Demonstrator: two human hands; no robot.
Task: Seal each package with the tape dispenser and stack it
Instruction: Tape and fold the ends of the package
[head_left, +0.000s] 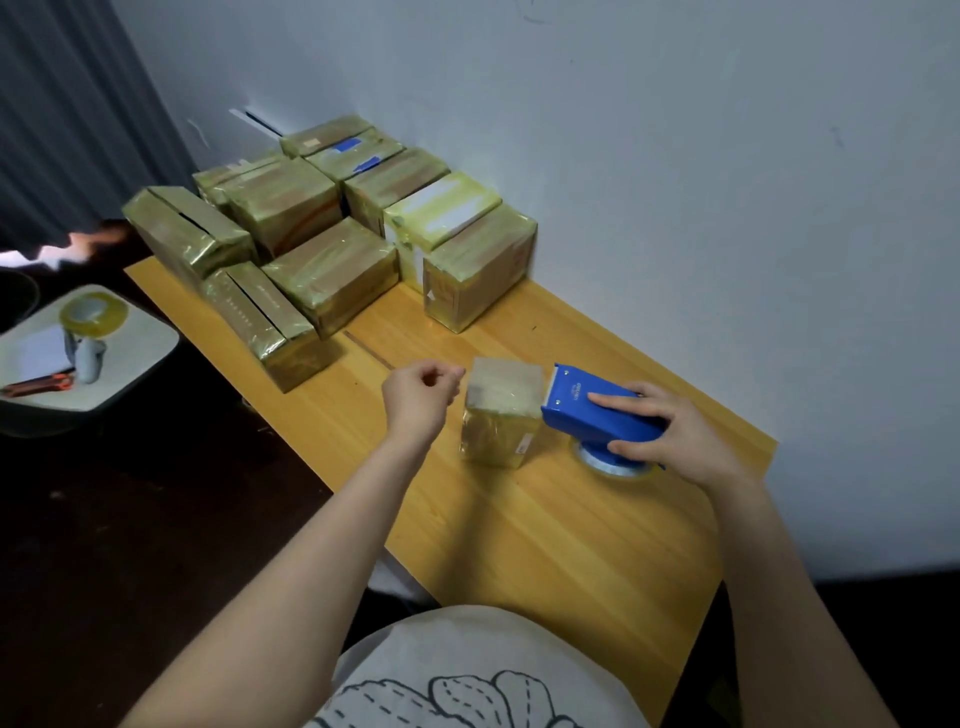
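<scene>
A small tape-wrapped package (500, 413) stands upright on the wooden table (545, 525). My right hand (675, 434) grips the blue tape dispenser (597, 410), whose front edge touches the package's upper right side. Its clear tape roll (613, 465) rests near the table surface. My left hand (422, 397) hovers just left of the package with its fingers curled; whether it pinches a tape end I cannot tell. A stack of several sealed packages (332, 234) fills the far end of the table by the wall.
To the left stands a white stool or tray (130, 364) with a spare tape roll (93, 312), a grey object and orange-handled scissors (39, 384). A wall runs along the table's right side. A dark curtain hangs at the far left.
</scene>
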